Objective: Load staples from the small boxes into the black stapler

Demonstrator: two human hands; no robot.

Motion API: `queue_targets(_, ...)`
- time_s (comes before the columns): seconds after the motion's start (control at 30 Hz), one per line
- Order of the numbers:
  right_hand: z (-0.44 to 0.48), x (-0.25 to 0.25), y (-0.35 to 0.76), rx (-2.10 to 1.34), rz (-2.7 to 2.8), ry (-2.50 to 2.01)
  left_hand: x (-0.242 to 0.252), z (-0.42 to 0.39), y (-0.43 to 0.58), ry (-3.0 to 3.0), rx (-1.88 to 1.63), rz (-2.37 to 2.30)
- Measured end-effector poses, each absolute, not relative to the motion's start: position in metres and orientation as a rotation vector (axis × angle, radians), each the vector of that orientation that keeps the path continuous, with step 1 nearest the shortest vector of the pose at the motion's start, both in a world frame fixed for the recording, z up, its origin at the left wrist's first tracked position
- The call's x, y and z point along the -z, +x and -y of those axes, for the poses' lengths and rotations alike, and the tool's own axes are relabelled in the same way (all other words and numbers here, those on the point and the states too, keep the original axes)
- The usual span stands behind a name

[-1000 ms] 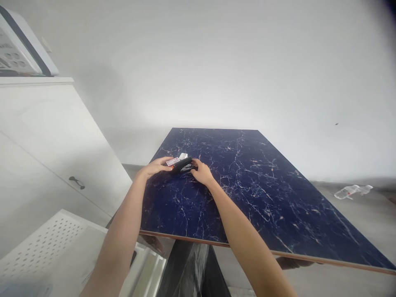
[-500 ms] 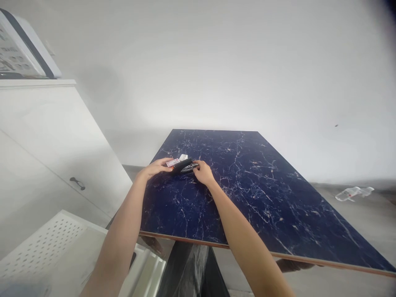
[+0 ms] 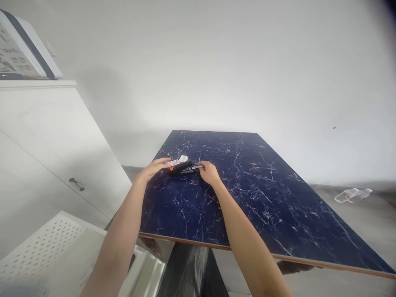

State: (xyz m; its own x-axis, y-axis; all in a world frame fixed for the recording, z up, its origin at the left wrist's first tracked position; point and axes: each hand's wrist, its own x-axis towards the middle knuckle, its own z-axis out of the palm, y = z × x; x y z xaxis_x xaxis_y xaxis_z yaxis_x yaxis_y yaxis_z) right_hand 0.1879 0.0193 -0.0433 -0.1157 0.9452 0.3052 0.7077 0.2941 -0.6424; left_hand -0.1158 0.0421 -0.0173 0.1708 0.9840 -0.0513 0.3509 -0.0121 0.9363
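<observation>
A dark blue marbled tabletop (image 3: pixel 247 194) slopes away in front of me. Near its far left corner my left hand (image 3: pixel 154 167) rests with its fingers curved onto a black case (image 3: pixel 180 166) that has an orange patch. A small pink-and-white card or label (image 3: pixel 173 162) and a small white piece (image 3: pixel 183 158) lie just behind the case. My right hand (image 3: pixel 210 173) pinches the end of a black pen-like stick (image 3: pixel 192 168) that pokes out of the case to the right.
A white cabinet (image 3: pixel 46 140) with a dark handle (image 3: pixel 76 183) stands on the left, a box on top of it. A white perforated panel (image 3: pixel 43 243) lies at lower left. An empty plastic bottle (image 3: pixel 352 194) lies on the floor at right.
My right hand has moved a little to the right, drawing the black stick farther out of the case. My left hand has stayed on the case.
</observation>
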Motion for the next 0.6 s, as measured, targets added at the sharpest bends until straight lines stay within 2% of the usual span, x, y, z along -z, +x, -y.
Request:
queue_targets(0.13, -0.012, 0.043, 0.18, -0.296, 2.095, -1.439, 0.02, -0.044, -0.112, 1.571, -0.914, -1.455)
queue_targets(0.33, -0.004, 0.037, 0.178, -0.104, 2.127, -1.485, 0.016, -0.041, -0.11, 1.661, -0.91, -1.494)
queue_targets(0.6, -0.009, 0.033, 0.181, -0.28, 1.905, -1.43, 0.019, -0.043, -0.107, 1.637, -0.998, -1.498)
